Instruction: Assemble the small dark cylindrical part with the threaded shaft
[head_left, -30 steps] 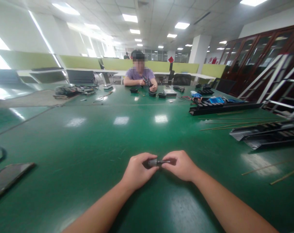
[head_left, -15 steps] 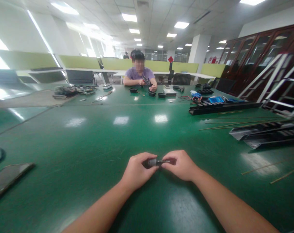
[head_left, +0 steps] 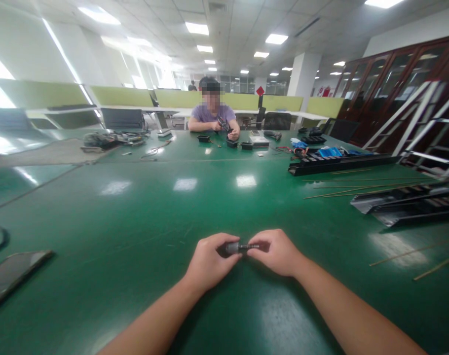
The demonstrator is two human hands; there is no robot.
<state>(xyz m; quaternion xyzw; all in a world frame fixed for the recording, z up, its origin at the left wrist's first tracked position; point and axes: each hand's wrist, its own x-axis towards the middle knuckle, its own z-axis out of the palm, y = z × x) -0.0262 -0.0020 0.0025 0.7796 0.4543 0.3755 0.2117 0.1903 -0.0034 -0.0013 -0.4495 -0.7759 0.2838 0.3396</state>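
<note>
A small grey cylinder (head_left: 233, 247) with a thin dark shaft (head_left: 244, 247) lies level between my hands, just above or on the green table (head_left: 154, 207). My left hand (head_left: 207, 260) pinches the cylinder's body between thumb and fingers. At the other end, my right hand (head_left: 279, 252) has its thumb and index finger closed round the shaft. The part's exact kind is too small and blurred to make out, and its left end is hidden in my left palm.
Opposite me a person (head_left: 212, 113) in a purple shirt holds a dark tool over the table, near several small black boxes (head_left: 247, 145). Black metal channels (head_left: 413, 202) and thin rods (head_left: 343, 193) lie to the right. A flat dark panel (head_left: 15, 276) is at the left.
</note>
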